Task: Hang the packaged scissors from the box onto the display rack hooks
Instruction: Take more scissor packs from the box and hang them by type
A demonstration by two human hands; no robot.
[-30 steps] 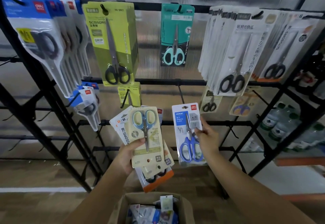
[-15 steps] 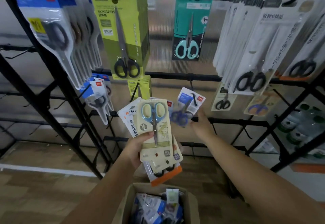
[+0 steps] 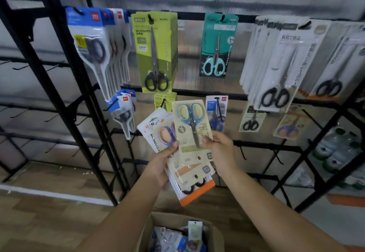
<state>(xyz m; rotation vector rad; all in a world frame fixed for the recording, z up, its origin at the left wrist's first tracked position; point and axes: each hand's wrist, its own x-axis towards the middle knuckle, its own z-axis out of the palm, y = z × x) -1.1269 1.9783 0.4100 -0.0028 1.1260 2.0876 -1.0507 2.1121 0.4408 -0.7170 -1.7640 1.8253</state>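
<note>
Left hand (image 3: pixel 158 164) grips a fanned stack of scissor packs (image 3: pixel 177 153) at frame centre; right hand (image 3: pixel 221 149) pinches the top cream pack (image 3: pixel 192 131). Box (image 3: pixel 177 232) bottom centre, display rack (image 3: pixel 197 93) behind, blue-handled pack (image 3: pixel 216 113) hooked mid-row

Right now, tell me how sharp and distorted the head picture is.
Head view: wide-angle bending bows the rack bars outward; the beige scissors pack between both hands is fairly sharp; edge packs and the box are soft; the back panel shows hazy glare.
</note>
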